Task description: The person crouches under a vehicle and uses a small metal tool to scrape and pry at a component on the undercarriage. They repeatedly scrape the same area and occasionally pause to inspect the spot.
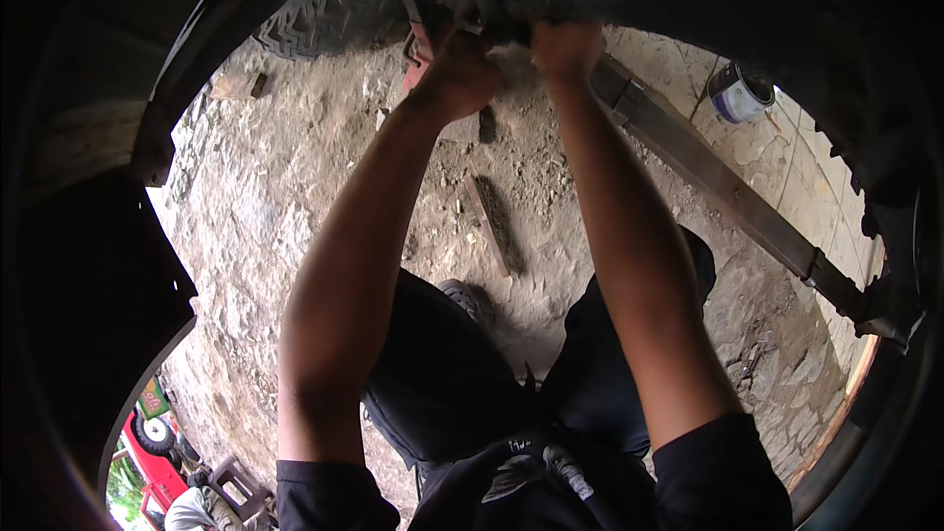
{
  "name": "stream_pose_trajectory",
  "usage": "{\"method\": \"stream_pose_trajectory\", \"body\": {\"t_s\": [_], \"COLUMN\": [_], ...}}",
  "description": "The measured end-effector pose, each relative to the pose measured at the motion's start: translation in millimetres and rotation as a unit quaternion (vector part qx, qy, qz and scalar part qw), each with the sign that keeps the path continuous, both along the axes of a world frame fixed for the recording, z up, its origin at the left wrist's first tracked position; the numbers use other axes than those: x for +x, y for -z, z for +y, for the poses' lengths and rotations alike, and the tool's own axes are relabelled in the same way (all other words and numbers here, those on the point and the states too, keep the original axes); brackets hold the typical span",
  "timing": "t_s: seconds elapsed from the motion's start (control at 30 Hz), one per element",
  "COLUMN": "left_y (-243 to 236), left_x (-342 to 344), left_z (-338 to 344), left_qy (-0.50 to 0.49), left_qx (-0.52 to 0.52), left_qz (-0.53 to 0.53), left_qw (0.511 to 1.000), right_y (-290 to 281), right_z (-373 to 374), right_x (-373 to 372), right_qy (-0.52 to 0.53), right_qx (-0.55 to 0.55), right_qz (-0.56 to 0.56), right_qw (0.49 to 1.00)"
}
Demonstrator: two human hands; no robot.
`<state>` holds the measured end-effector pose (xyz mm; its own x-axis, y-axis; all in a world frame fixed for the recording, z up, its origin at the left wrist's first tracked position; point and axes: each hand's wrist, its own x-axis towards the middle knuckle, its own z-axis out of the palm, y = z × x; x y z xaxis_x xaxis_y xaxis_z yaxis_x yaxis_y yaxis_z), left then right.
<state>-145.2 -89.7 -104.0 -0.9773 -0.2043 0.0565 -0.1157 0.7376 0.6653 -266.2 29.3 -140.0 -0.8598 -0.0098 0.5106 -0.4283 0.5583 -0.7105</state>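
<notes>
Head view, looking down along two raised forearms toward a dark underside part point(501, 25) at the top of the frame, which serves as the landmark. Far to the left of it and low in the frame, a red vehicle point(147, 462) and a small stool point(236, 487) are seen at the rim. Up and to the left of the part, a knobbly tyre point(329, 15) is shown resting on the stony ground point(285, 187). Just left of the part, the left hand point(457, 74) is seen closed in a fist against a red piece point(418, 64); what is gripped cannot be told. Directly below the part, a flat dark strip point(495, 226) is laid on the ground. At the part's right edge, the right hand point(565, 44) is pressed up against it with fingers curled; its hold is hidden in shadow. To the right of the part, a long steel bar point(718, 182) is laid slantwise, and a paint tin point(739, 93) is set beyond it.
</notes>
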Motion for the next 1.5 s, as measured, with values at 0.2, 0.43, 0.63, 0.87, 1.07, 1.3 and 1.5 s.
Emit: {"method": "stream_pose_trajectory", "body": {"t_s": [0.2, 0.43, 0.63, 0.87, 1.07, 1.3, 1.5], "left_y": [4.8, 21.7, 18.4, 46.5, 12.5, -6.9, 22.4], "left_x": [-9.2, -0.4, -0.3, 0.6, -3.9, -17.2, -2.4], "left_z": [-6.5, -16.2, -19.2, -49.9, -4.6, -0.2, -17.9], "left_qy": [-0.009, 0.077, 0.064, 0.146, 0.065, 0.165, 0.078], "left_qx": [0.014, -0.134, 0.024, -0.095, -0.054, -0.368, -0.16], "left_qz": [-0.017, 0.063, -0.043, 0.153, 0.009, 0.022, 0.108], "left_qw": [1.0, 0.986, 0.997, 0.973, 0.996, 0.915, 0.978], "right_y": [2.3, 6.6, 17.2, 28.1, 32.2, 48.6, 13.9], "right_z": [0.6, -1.6, -8.8, -9.0, -10.1, -9.5, -12.4], "right_x": [-9.1, 33.6, 12.3, 21.0, -14.5, -33.1, 28.0], "right_qy": [0.039, -0.054, -0.036, 0.004, -0.019, 0.08, 0.03], "right_qx": [0.057, -0.231, -0.364, -0.265, -0.327, -0.123, -0.219], "right_qz": [-0.037, -0.073, -0.169, -0.161, -0.176, -0.139, -0.048], "right_qw": [0.997, 0.969, 0.915, 0.951, 0.928, 0.979, 0.974]}}
